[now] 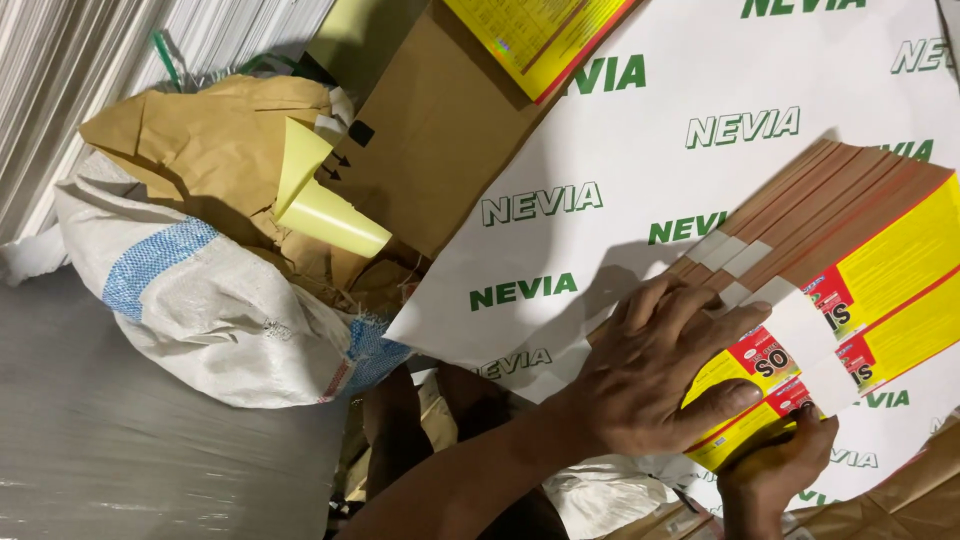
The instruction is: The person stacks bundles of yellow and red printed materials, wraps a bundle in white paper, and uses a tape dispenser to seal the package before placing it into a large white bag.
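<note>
A fanned stack of flat cartons (880, 260), yellow and red on the printed side and brown on the back with white tabs, lies on a white sheet with green lettering (640, 140). My left hand (650, 375) rests palm down on the stack's near end. Its fingers are spread over the brown backs and its thumb presses on a yellow panel. My right hand (775, 470) comes in from the bottom edge. It pinches the lower corner of the yellow cartons just under my left thumb.
A white woven sack with a blue stripe (200, 300) stands at left, stuffed with crumpled brown paper (210, 140) and curled yellow strips (320, 205). Brown cardboard (430, 130) and another yellow carton stack (530, 35) lie at the top. White sheet stacks (90, 70) are at far left.
</note>
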